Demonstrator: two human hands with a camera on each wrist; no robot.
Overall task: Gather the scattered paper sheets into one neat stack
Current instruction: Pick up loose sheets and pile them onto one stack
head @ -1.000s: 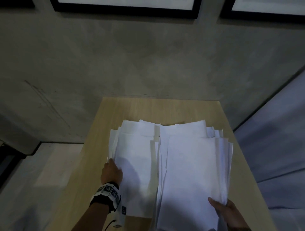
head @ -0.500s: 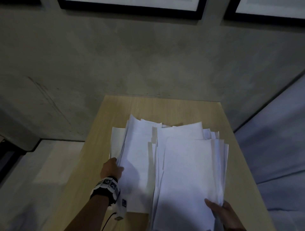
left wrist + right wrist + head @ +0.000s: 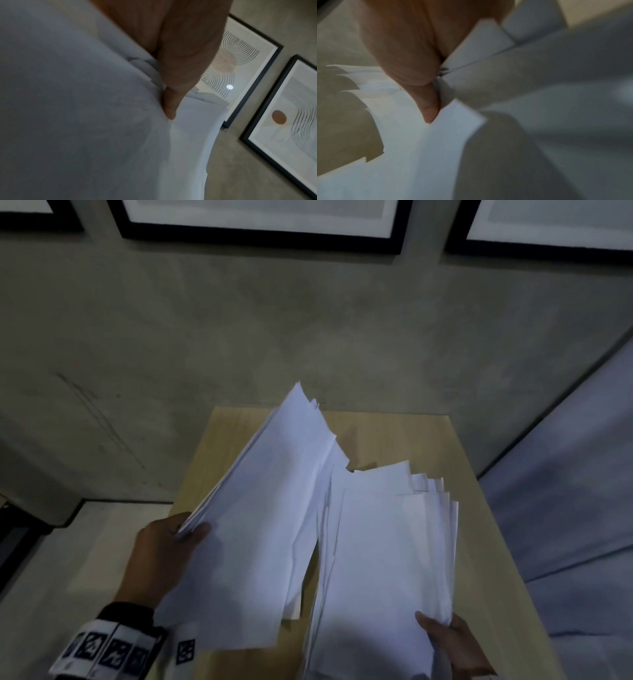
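Note:
Two bundles of white paper sheets are over a light wooden table [image 3: 404,436]. My left hand [image 3: 168,546] grips the left bundle [image 3: 260,522] by its left edge, thumb on top, and holds it raised and tilted toward the right. In the left wrist view the thumb [image 3: 171,105] presses on the left bundle [image 3: 85,108]. My right hand [image 3: 455,642] holds the near right corner of the right bundle [image 3: 387,559], which lies fanned on the table. The right wrist view shows the thumb [image 3: 429,108] on the right bundle [image 3: 436,155].
The table's far edge meets a grey concrete wall [image 3: 308,330] with black-framed pictures [image 3: 263,220]. Floor [image 3: 68,542] shows to the left of the table, and a pale grey fabric surface [image 3: 575,508] runs along its right side.
My left hand has lifted the left bundle off the table and swung its far end up and rightward. The right hand stays at the right bundle's near corner.

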